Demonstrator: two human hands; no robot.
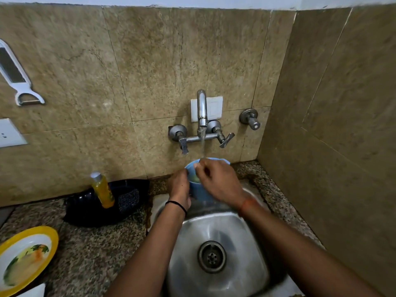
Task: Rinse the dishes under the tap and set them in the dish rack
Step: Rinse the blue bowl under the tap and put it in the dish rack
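A blue cup [200,189] is sitting under the running tap [201,108], above the steel sink [216,232]. The left hand [179,189] is wrapping its grip around the cup's side; the right hand [218,181] is curling its fingers over the rim. On the bench [92,243] are lying a yellow-rimmed plate [23,258] and a soap bottle [102,189].

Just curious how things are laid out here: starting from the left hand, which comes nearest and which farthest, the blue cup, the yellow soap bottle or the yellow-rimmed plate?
1. Blue cup: gripped by the left hand, under the tap.
2. Yellow soap bottle: on the counter, left.
3. Yellow-rimmed plate: far left, near edge.
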